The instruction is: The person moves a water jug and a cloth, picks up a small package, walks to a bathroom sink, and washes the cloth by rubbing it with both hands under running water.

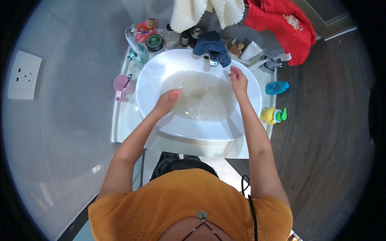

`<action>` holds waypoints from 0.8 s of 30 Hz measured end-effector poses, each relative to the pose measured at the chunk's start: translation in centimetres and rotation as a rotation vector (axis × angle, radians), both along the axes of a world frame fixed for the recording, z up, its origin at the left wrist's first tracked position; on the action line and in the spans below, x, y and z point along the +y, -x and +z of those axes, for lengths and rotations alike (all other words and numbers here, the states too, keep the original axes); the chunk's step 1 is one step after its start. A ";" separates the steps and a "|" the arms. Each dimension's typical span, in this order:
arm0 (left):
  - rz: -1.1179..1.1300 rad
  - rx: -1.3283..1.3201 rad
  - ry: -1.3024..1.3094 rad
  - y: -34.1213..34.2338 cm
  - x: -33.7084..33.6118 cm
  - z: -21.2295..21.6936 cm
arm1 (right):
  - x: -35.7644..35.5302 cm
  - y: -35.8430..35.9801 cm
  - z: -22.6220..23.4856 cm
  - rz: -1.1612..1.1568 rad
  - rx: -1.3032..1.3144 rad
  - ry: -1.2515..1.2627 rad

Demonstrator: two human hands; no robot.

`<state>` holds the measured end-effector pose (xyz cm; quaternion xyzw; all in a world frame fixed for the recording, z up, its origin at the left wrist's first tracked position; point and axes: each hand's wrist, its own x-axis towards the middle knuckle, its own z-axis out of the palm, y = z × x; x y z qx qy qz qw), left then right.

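Observation:
A white oval basin (148,86) holds cloudy water (201,98) with ripples and small bubbles. Over the water's left edge is my left hand (167,102), its fingers loosely bent with nothing visible in them. My right hand (239,80) is raised at the basin's far right, beside a dark blue cloth (211,45) but apart from it. Its fingers are half curled, and no object shows in them. The cloth is draped over the faucet (212,61) at the back rim and hides most of it.
Left of the basin stand a pink cup (124,84), a teal cup (140,56) and a dark green jar (155,42). On the right are a blue bottle (276,87) and a yellow pump bottle (272,115). Cream (189,16) and red (281,26) towels hang behind.

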<state>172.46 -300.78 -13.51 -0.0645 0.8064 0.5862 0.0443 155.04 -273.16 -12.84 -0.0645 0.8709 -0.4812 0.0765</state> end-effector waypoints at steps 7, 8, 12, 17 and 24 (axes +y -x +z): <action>0.202 -0.020 -0.244 -3.9 0.1 0.6 | -7.1 6.0 4.2 -0.098 0.444 -0.065; 0.211 -0.022 -0.236 -4.2 -0.1 0.8 | -7.8 6.3 4.9 -0.092 0.441 -0.056; 0.210 -0.017 -0.262 -5.4 -0.8 1.7 | -6.8 5.9 7.8 -0.032 0.268 -0.291; 0.271 0.003 -0.329 -7.1 -2.6 2.3 | -1.7 0.0 11.0 0.019 0.243 0.225; 0.164 -0.040 -0.217 -8.1 -2.1 3.3 | 8.2 -14.5 17.0 -0.262 -0.111 1.111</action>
